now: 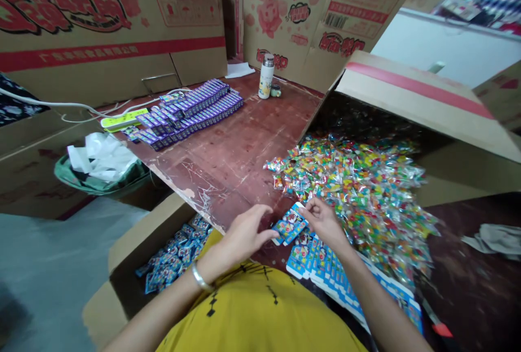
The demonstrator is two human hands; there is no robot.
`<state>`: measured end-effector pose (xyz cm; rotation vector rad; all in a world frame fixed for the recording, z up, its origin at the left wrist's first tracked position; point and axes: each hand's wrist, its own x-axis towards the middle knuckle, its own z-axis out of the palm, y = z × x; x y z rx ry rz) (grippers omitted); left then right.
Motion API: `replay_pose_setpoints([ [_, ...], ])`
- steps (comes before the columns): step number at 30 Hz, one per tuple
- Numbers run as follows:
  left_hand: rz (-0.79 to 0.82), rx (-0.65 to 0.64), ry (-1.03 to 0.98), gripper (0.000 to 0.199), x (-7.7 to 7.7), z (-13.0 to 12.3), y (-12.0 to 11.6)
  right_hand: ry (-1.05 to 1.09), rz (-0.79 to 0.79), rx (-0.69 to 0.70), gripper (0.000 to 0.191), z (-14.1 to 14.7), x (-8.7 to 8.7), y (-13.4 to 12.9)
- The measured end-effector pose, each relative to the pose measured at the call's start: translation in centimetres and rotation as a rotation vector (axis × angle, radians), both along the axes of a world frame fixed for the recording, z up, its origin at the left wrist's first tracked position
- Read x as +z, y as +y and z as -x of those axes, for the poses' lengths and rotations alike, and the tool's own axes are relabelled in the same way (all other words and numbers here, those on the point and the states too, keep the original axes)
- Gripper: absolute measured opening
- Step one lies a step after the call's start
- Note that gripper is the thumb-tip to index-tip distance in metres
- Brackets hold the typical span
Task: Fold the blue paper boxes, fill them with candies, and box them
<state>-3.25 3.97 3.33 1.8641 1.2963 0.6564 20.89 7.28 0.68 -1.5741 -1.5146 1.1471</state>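
My right hand is closed in a pinch at the top end of a small blue printed box. On the other side of that box, my left hand has its thumb and fingers apart, the thumb tip close to the box's lower edge. Under my right forearm lies a row of overlapping flat blue cartons. Just beyond my right hand spreads a heap of clear bags of colourful candies. Whether the right fingertips also pinch a bag is too small to tell.
A cardboard box lies on its side, candy bags spilling out. Purple boxes stand in rows at the far left of the red table, near a bottle. Below the edge, an open carton holds blue packed boxes.
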Motion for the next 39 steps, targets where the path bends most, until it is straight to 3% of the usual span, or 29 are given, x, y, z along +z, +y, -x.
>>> replay_pose_setpoints([
  [3, -0.074, 0.016, -0.073, 0.071, -0.8, -3.1, -0.3, 0.212, 0.071, -0.08, 0.036, 1.1, 1.1, -0.5],
  [6, -0.036, 0.052, -0.199, 0.069, -0.9, -4.1, 0.0, 0.308, 0.068, -0.118, 0.032, 2.1, 2.0, -1.4],
  [8, 0.115, 0.01, -0.384, 0.064, -0.5, -3.8, 0.5, 0.304, 0.008, -0.084, 0.029, 2.6, 2.5, -2.2],
  [12, 0.48, -0.121, -0.781, 0.053, 0.6, -2.3, 1.4, 0.246, -0.098, 0.125, 0.04, 3.2, 3.2, -3.4],
  [14, 0.604, -0.139, -0.868, 0.05, 0.9, -1.7, 1.3, 0.254, -0.102, 0.2, 0.041, 3.3, 3.6, -3.5],
  [17, 0.697, -0.179, -0.869, 0.045, 0.9, -1.2, 0.9, 0.221, -0.027, 0.284, 0.024, 2.9, 4.6, -3.0],
  [20, 0.685, -0.181, -0.818, 0.035, 0.6, -1.2, 0.7, 0.181, 0.116, 0.38, 0.023, 2.4, 5.3, -2.3],
  [22, 0.661, -0.127, -0.827, 0.035, 0.5, -1.4, 0.8, 0.227, 0.094, 0.248, 0.023, 2.4, 5.3, -2.2],
  [25, 0.585, 0.031, -0.885, 0.034, 0.2, -2.1, 0.9, 0.313, -0.059, -0.025, 0.03, 3.1, 4.5, -2.6],
  [29, 0.454, 0.226, -0.906, 0.029, -0.4, -3.2, 0.4, 0.374, -0.124, -0.086, 0.025, 4.9, 3.2, -3.6],
  [32, 0.311, 0.311, -0.843, 0.048, -0.2, -3.8, -0.4, 0.372, -0.208, -0.21, 0.033, 6.0, 2.5, -4.1],
  [35, 0.212, 0.264, -0.748, 0.058, 0.3, -3.7, -0.8, 0.305, -0.289, -0.248, 0.032, 6.4, 2.1, -4.1],
  [39, 0.208, 0.134, -0.668, 0.038, 0.8, -2.9, -0.7, 0.226, -0.293, -0.197, 0.016, 6.2, 1.5, -3.9],
])
